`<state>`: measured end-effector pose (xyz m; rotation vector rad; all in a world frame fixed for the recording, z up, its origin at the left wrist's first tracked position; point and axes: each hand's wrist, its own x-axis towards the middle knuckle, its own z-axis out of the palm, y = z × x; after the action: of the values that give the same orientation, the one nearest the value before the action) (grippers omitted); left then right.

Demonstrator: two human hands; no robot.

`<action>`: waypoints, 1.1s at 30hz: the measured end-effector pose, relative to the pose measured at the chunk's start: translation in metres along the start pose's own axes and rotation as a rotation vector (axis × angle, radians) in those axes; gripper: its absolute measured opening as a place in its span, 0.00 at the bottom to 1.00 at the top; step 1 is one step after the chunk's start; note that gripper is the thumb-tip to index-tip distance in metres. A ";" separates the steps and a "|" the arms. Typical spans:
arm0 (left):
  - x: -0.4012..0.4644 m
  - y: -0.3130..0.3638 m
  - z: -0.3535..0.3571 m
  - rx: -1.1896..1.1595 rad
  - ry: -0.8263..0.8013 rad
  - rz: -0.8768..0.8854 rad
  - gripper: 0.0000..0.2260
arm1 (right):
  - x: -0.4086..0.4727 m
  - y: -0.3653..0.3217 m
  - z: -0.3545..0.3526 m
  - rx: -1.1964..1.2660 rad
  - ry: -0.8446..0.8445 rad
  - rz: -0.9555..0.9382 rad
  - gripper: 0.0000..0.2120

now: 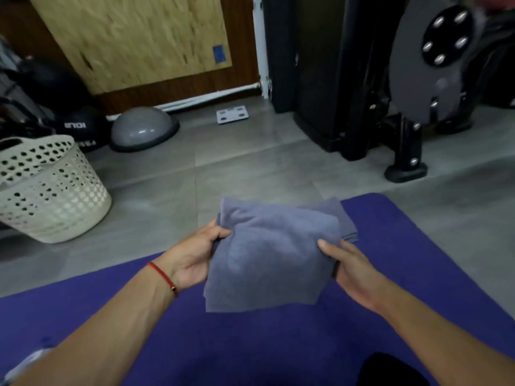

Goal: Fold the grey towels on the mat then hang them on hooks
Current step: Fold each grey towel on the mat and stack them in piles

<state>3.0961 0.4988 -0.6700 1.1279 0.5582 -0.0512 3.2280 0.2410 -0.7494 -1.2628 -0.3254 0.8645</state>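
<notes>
I had the grey towel [267, 254] up off the purple mat [418, 246], held between both hands at about the middle of the view. My left hand [195, 254] pinched its left edge, thumb on top and fingers tucked beneath the cloth. My right hand [345, 263] gripped the right edge the same way, thumb lying over the fabric and the other fingers hidden behind it. The towel looked already folded at least once, its lower edge hanging free above the mat. Behind it, a second grey towel [345, 218] lay folded on the mat's far end, partly covered from my view by the one I held.

I judged the cloth to be light and entirely limp: it sagged between my two grips and bulged in the middle, so it would keep no shape unless it was laid flat or held at two points. The surface seemed plush, not slick, so a plain pinch would hold. The best places to take it were the folded edges or corners, catching all layers at once; gripping only the top layer would let the fold fall open. No hooks were visible from where I looked. A white perforated laundry basket [50, 190] stood on the floor to the left, well apart from the mat.
</notes>
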 end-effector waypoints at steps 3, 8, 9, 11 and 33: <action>0.006 0.001 0.019 -0.034 0.010 -0.053 0.17 | -0.001 -0.018 -0.004 -0.219 0.186 -0.028 0.23; 0.024 -0.043 0.032 0.236 -0.080 -0.299 0.19 | -0.002 -0.019 -0.037 -0.494 0.271 0.082 0.19; 0.032 -0.052 0.035 0.309 -0.054 -0.284 0.22 | -0.001 -0.016 -0.048 -0.490 0.263 0.134 0.18; 0.053 -0.063 0.044 0.405 -0.009 -0.260 0.23 | 0.001 -0.013 -0.068 -0.390 0.250 0.221 0.15; 0.508 -0.087 0.050 1.367 -0.208 -0.186 0.27 | 0.208 0.143 -0.182 0.364 0.718 0.411 0.20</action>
<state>3.5265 0.5377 -0.9543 2.3460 0.4036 -0.7988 3.4274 0.2718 -0.9863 -1.2231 0.6557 0.7086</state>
